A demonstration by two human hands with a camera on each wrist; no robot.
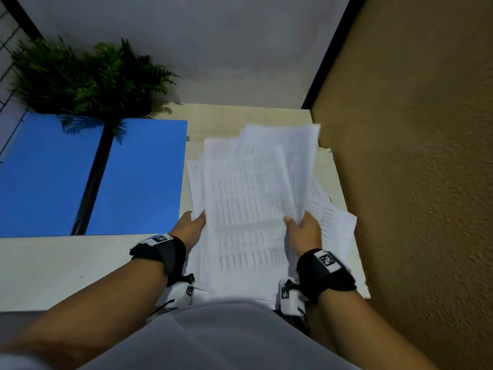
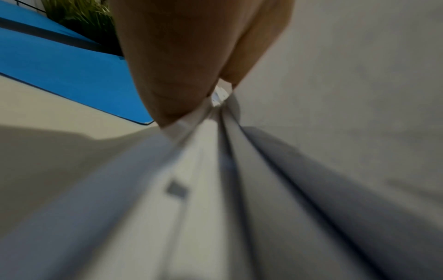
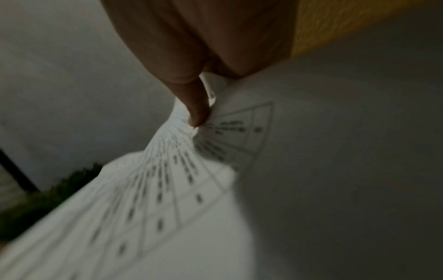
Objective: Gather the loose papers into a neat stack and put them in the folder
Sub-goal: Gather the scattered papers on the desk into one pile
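Dim, flat indoor light throughout. In the head view the papers (image 1: 245, 198) are motion-blurred, their print smeared, and the plant (image 1: 88, 76) is soft; straight edges bow toward the frame borders. A dark band of shadow crosses the folder (image 1: 144, 177). Both wrist views are dim and heavily blurred, with the sheets streaked.

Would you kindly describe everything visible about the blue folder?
The blue folder is plain, matte and rectangular, lying open and flat on the pale desk, left of the papers. A dark spine runs down its middle. Fronds of the green plant overhang its far edge. Neither hand touches it, and nothing is filed inside yet.
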